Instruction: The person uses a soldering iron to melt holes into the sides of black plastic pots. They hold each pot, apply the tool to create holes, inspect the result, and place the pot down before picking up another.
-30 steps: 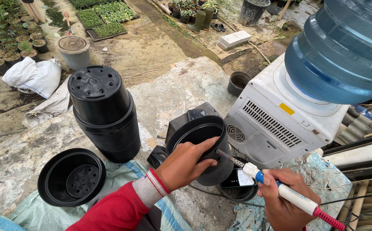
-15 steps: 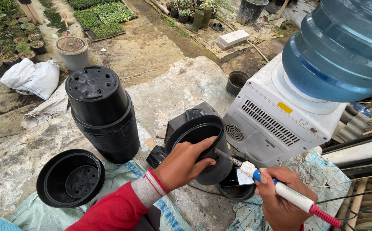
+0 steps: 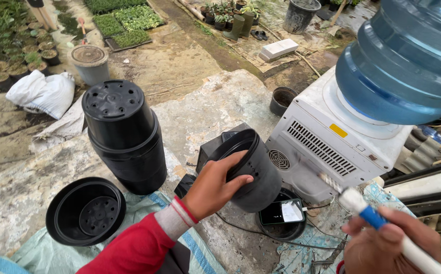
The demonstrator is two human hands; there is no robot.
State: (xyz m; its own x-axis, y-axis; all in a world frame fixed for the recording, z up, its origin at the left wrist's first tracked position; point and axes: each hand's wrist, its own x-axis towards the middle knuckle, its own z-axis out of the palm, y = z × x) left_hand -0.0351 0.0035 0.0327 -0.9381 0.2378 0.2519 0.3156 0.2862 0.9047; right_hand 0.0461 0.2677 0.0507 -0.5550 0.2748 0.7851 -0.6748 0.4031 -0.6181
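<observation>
My left hand (image 3: 215,185), in a red sleeve, grips the rim of a black plastic plant pot (image 3: 253,170) that is tilted on its side with its mouth toward me. My right hand (image 3: 390,246) holds a white rod-like tool with a blue band (image 3: 370,215); its tip points toward the pot's side, a short gap away. The pot rests over a dark round base with a phone (image 3: 281,212) lying on it.
A stack of upturned black pots (image 3: 124,137) stands to the left, and an empty black pot (image 3: 86,210) sits upright in front of it. A white water dispenser (image 3: 342,142) with a blue bottle (image 3: 408,56) is at the right. Seedling trays and a white sack lie beyond.
My right hand with the tool has pulled away to the right and lower, so the tip is no longer at the pot. My left hand keeps its grip on the pot.
</observation>
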